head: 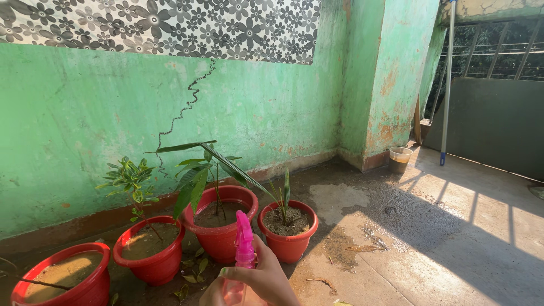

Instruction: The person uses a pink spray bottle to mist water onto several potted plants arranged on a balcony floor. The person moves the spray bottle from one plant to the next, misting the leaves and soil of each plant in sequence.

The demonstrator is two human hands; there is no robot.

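Observation:
My right hand (258, 281), low in the middle of the view, is closed around a pink spray bottle (244, 247) whose nozzle points up toward the plants. A row of red pots stands along the green wall in front of it. The nearest pot (288, 247) holds a thin sprout. Left of it, a larger pot (220, 241) carries a long-leaved plant (195, 175). Further left, another pot (152, 267) has a small leafy shrub (130, 181). The pot at the far left (90, 290) shows only soil and a twig. My left hand is out of sight.
A cracked green wall (113, 102) runs behind the pots, with a pillar (391, 73) at its right end. A plastic cup (400, 158) stands at the pillar's foot, near a leaning pole (447, 85). A grey panel (493, 124) closes the right side. Damp patches and dry leaves (362, 248) lie on the concrete floor.

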